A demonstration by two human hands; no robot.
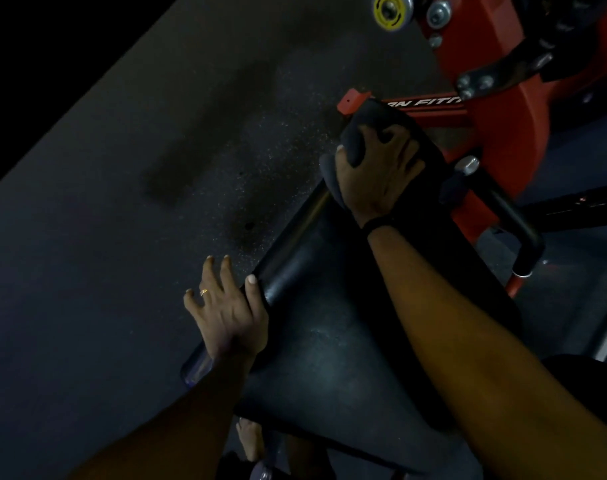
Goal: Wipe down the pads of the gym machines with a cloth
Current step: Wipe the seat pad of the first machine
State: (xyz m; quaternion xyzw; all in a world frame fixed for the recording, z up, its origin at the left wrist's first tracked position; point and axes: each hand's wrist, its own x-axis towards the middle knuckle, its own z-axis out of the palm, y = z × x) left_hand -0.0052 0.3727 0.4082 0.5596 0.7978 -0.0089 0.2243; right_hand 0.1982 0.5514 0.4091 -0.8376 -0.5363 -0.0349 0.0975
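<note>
A long black pad [330, 348] of a red gym machine runs from the bottom centre up to the right. At its far end my right hand [375, 171] grips a dark grey cloth [330, 178] and presses it onto the pad, the cloth bunched under fingers and thumb. My left hand [226, 313] rests on the pad's left edge with fingers spread and straight, the thumb lying on the pad's rolled side. A glossy bluish thing [194, 370] shows under my left wrist; what it is cannot be told.
The red machine frame [503, 116] rises at the upper right, with a yellow knob [388, 10] on top. A black looped handle bar [517, 220] sticks out to the right of the pad. Dark speckled rubber floor [122, 237] lies to the left. A bare foot [250, 438] shows below the pad.
</note>
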